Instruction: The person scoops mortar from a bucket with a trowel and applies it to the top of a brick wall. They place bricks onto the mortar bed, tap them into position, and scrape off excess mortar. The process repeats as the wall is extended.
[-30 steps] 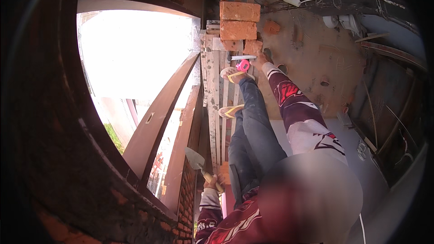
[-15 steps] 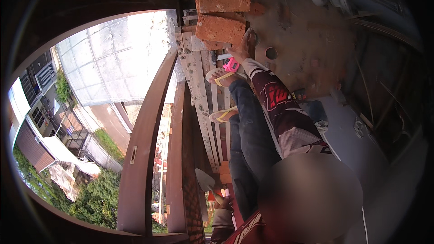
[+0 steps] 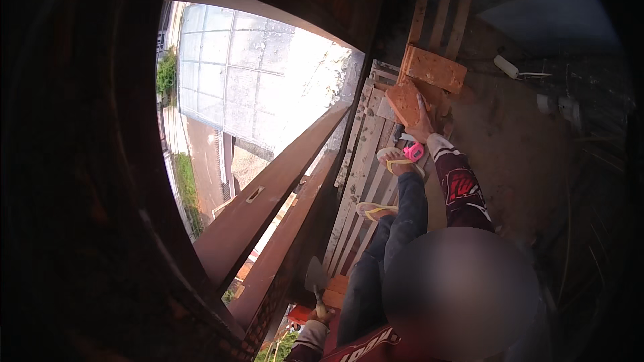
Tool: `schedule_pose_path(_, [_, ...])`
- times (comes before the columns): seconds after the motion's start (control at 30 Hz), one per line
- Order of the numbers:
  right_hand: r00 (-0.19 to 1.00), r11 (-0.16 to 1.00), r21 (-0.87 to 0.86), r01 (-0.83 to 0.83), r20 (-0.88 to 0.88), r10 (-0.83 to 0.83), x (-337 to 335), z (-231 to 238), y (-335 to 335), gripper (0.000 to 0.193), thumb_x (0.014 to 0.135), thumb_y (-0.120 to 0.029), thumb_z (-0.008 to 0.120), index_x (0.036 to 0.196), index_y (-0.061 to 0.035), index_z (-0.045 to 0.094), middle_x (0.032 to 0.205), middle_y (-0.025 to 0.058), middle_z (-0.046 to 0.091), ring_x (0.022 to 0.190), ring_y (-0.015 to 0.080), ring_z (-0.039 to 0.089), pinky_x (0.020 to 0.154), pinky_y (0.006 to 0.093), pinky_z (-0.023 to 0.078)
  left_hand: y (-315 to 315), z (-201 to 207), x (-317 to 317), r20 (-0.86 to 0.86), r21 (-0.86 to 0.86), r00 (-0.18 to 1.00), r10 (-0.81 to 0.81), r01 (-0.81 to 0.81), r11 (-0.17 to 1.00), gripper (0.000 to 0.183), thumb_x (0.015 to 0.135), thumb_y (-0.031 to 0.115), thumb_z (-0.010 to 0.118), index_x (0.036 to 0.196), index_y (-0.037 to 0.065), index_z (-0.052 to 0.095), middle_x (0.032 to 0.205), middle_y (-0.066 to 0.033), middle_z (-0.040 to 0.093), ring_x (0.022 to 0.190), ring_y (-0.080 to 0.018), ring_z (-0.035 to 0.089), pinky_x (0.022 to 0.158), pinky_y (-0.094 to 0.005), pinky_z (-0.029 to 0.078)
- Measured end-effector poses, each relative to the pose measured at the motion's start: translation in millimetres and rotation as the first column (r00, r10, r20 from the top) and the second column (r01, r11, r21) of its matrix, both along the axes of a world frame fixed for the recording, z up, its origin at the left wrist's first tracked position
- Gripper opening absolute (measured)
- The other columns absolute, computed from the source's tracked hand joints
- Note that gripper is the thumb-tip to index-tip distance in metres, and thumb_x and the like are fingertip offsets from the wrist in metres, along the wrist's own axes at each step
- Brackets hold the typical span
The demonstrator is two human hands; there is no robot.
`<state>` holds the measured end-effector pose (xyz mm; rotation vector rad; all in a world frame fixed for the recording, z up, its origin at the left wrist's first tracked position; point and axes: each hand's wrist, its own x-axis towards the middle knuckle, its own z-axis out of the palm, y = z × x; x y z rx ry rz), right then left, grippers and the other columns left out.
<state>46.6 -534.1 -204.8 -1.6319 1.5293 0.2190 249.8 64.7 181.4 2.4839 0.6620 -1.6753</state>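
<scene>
In my left hand (image 3: 322, 316), low in the picture, I hold a trowel (image 3: 316, 275) by its handle, blade pointing up and away. My right arm reaches far out, and my right hand (image 3: 420, 124) grips the near end of an orange brick (image 3: 403, 102). Its fingers lie along the brick's right side. Another brick (image 3: 436, 69) lies just beyond, and part of a lower one shows under them. Close below my right hand sits a pink tape measure (image 3: 414, 152), beside my sandalled foot (image 3: 400, 164).
I stand on wooden planks (image 3: 355, 198) spotted with mortar. At my left, brown beams (image 3: 275, 198) frame an opening over a pale roof (image 3: 248, 60) far below. More bricks (image 3: 335, 293) lie near the trowel. A white fitting (image 3: 506, 67) with a cable is at the far right.
The view has turned, so the bricks and planks appear further right and slanted. My right hand has closed further over the nearer brick, which now sits more askew. The trowel stays in my left hand.
</scene>
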Motion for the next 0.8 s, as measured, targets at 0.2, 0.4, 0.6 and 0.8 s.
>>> schedule_pose_path(0.2, [0.875,0.873,0.442,0.205,0.316,-0.366,8,116,33,0.102,0.076,-0.018,0.075,0.160,-0.0105,0.018,0.159,0.0170,0.027,0.145,0.0349,0.033,0.116,0.0427,0.033,1,35,4,-0.010,-0.016,1.000,0.020,-0.020,1.000,0.056,0.074,0.043,0.091,0.114,0.010,0.069,0.093,-0.0017,0.069,0.082,-0.0140,0.062,0.073,-0.0320,0.051])
schedule_pose_path(0.4, [0.732,0.894,0.422,-0.153,0.656,-0.184,4,319,46,0.090,0.071,-0.013,0.079,0.151,0.0024,0.038,0.147,0.0172,0.048,0.135,0.0282,0.048,0.113,0.0377,0.039,49,15,2,0.114,-0.231,0.979,-0.171,0.193,0.954,0.068,0.076,0.053,0.086,0.125,0.009,0.066,0.106,-0.0065,0.070,0.101,-0.0192,0.060,0.091,-0.0362,0.047])
schedule_pose_path(0.6, [0.468,0.788,0.142,-0.599,0.861,0.201,49,599,16,0.099,0.062,-0.026,0.084,0.148,0.0033,0.043,0.143,0.0156,0.049,0.134,0.0272,0.049,0.115,0.0383,0.036,51,7,-31,0.106,-0.210,0.957,-0.272,0.289,0.934,0.071,0.080,0.058,0.078,0.131,0.011,0.063,0.108,-0.0139,0.071,0.097,-0.0304,0.067,0.086,-0.0435,0.052])
schedule_pose_path(0.8, [0.032,0.541,-0.422,-0.728,0.767,0.641,156,815,25,0.099,0.057,-0.039,0.085,0.142,-0.0006,0.053,0.137,0.0176,0.047,0.130,0.0288,0.049,0.112,0.0387,0.037,35,-5,-72,0.247,-0.167,0.962,-0.120,0.165,0.972,0.077,0.073,0.051,0.088,0.133,0.011,0.063,0.114,-0.0146,0.070,0.102,-0.0291,0.067,0.091,-0.0412,0.051])
